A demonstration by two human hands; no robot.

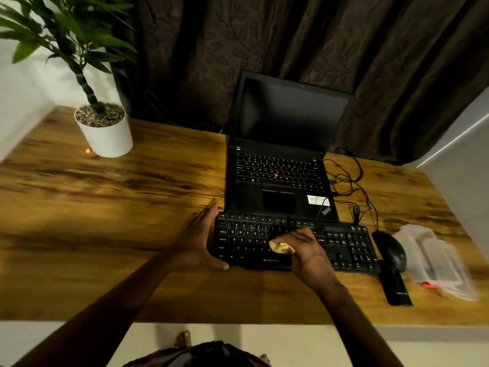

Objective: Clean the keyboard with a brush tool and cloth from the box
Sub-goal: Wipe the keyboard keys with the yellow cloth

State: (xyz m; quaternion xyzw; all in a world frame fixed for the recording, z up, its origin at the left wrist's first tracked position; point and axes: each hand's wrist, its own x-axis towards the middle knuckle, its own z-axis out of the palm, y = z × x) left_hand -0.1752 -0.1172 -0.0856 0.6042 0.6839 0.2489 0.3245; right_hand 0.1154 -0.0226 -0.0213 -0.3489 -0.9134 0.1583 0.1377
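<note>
Right hand (308,254) on the keyboard (344,245), its fingers (299,231) curled over a small yellowish cloth (281,247), bunching it against the middle letter rows; the cloth sits under the fingertips and against the palm, only one edge peeking out beside the thumb; soft, light stuff by my reckoning, quick to crumple, so a wadded grip suits it; the keyboard looks stiff, light and likely to slide on the desk (132,207), best braced at an end; the left hand (197,239) does just that, fingers straight and pressed together along the left end, thumb at the front corner; the clear box (434,260) lies well beyond the right fingers, past the mouse (391,250).
</note>
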